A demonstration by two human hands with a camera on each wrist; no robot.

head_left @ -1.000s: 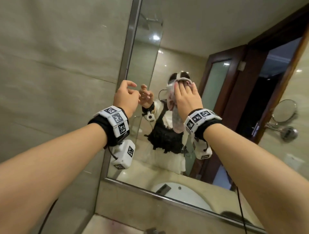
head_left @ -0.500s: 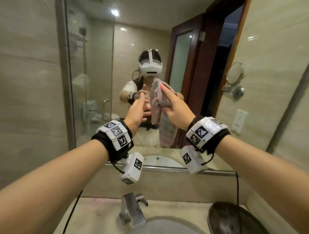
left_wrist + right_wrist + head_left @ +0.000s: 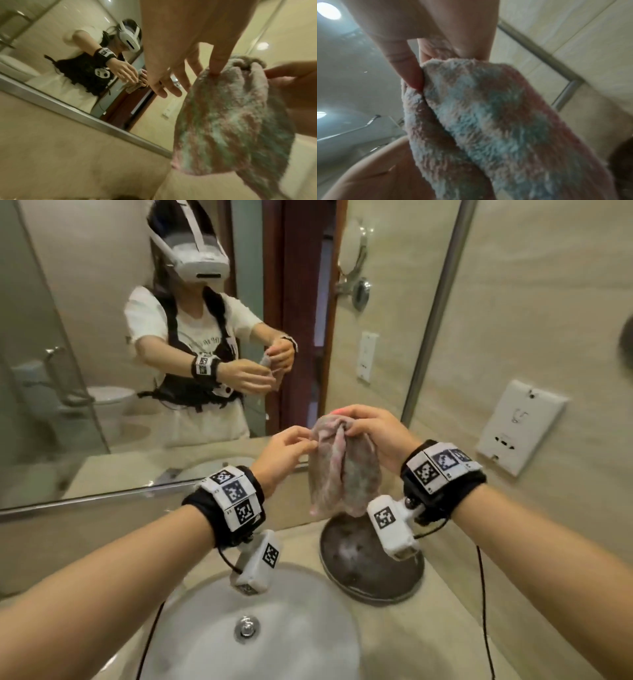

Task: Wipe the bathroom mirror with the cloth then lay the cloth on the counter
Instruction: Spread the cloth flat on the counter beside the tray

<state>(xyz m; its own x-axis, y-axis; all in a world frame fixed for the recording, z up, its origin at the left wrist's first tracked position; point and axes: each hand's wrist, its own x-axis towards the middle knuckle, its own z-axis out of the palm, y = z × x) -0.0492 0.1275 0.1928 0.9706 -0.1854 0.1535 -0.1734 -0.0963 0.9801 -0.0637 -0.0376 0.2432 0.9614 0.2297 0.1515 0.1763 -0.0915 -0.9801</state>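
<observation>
The pink and teal fluffy cloth (image 3: 342, 470) hangs bunched in the air, clear of the mirror (image 3: 85, 337) and above the beige counter (image 3: 428, 628). My right hand (image 3: 349, 422) grips its gathered top; the right wrist view shows the fingers (image 3: 412, 73) pinching the cloth (image 3: 488, 121). My left hand (image 3: 308, 444) meets the cloth's upper left edge. In the left wrist view, the thumb tip (image 3: 216, 70) presses into the cloth (image 3: 231, 121), pinching it with a finger behind, while the other fingers stay straight.
A dark round dish (image 3: 370, 570) sits on the counter right below the hanging cloth. The white basin (image 3: 274, 628) with its drain lies at front centre. A white socket plate (image 3: 520, 426) is on the right wall, beside the mirror's metal frame (image 3: 435, 313).
My right hand took the cloth off the mirror glass and brought it down over the counter. My left hand came across and took the cloth's edge. The view tilted down to the basin.
</observation>
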